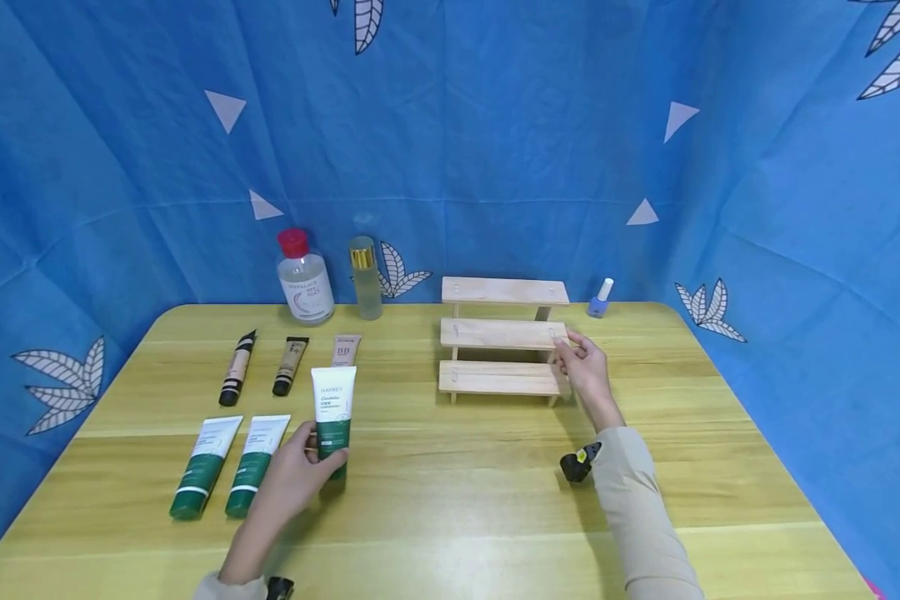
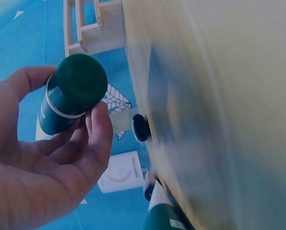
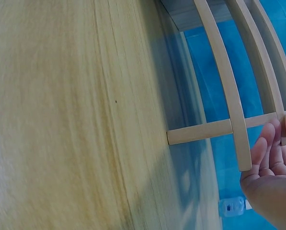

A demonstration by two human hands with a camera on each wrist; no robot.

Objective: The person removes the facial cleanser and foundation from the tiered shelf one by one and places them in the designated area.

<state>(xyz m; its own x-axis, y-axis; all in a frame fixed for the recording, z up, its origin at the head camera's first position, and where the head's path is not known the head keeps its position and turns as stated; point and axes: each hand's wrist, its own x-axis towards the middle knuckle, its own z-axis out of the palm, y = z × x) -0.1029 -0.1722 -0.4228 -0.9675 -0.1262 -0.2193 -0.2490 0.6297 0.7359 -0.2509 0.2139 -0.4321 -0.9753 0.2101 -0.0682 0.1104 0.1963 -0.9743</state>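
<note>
My left hand grips a white and green squeeze tube, raised off the table with its green cap downward. In the left wrist view the round end of the cap faces the camera, thumb on one side and fingers on the other. Two like tubes, one left and one nearer, lie beside that hand. My right hand pinches the right end of the middle step of a three-tier wooden rack. The right wrist view shows thumb and fingers at that board's end.
Behind lie a slim tube, a tan tube and a pinkish tube. At the back stand a red-capped bottle, a gold-collared bottle and, right of the rack, a nail polish bottle. A blue curtain hangs behind.
</note>
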